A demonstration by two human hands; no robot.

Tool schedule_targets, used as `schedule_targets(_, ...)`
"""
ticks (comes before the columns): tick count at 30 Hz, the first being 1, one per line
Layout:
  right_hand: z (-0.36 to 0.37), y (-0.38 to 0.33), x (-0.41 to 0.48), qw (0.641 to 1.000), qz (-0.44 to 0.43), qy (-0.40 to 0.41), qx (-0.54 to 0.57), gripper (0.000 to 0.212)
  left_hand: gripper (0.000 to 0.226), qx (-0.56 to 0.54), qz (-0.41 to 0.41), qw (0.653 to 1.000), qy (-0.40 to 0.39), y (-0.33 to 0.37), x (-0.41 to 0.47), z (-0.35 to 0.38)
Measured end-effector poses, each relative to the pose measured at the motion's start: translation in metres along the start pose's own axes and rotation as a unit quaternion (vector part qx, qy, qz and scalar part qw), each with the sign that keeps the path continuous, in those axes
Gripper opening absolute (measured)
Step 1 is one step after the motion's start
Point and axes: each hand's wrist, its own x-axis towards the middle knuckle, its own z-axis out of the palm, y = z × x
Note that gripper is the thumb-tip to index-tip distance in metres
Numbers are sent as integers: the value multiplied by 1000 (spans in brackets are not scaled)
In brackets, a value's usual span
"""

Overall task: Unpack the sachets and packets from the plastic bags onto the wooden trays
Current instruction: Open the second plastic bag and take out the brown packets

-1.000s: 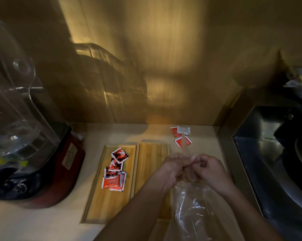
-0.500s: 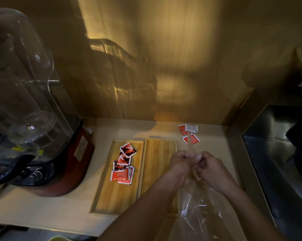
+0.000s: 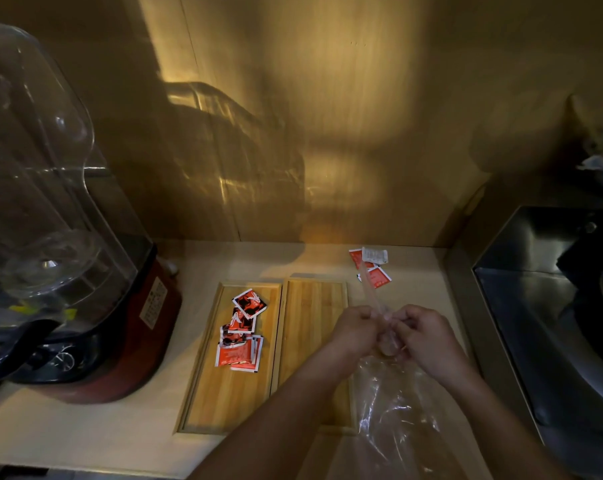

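- Clear plastic, twisted into a thin tail point(image 3: 371, 296), now stands out longer from between the two hands than it did a second ago, pointing up toward the far corner of the surface point(image 3: 418, 271).
- The left hand point(image 3: 353, 329) and the right hand point(image 3: 426, 336) stay close together at the neck of the plastic bag point(image 3: 393, 410); the fingers of both are closed and pinch the twisted neck.
- I judge that the knot is being loosened, so the bag is not yet open and nothing has come out of it.
- The bag hangs below the hands, over the near edge of the right wooden tray point(image 3: 310, 323), which is bare.
- Red sachets point(image 3: 239, 336) lie in a loose pile on the left wooden tray point(image 3: 224, 403).
- A few loose packets point(image 3: 371, 266) lie on the surface beyond the trays, not on either one.
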Motion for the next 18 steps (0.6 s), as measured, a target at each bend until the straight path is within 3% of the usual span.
schedule_targets(8, -13, 0, 5, 994, 60, -89, -32, 22, 38, 107, 40, 993, 26, -12, 10, -1)
schedule_targets(12, -13, 2, 3, 994, 28, -70, -83, 24, 32, 173, 57, 983, 1, -8, 11, -1)
schedule_targets(15, -11, 4, 3, 980, -21, -45, -193, 29, 36, 222, 68, 973, -1, -5, 11, -2)
schedule_targets(18, -13, 5, 4, 963, -26, 26, -269, 30, 45, 263, 81, 961, 2, -5, 8, 1)
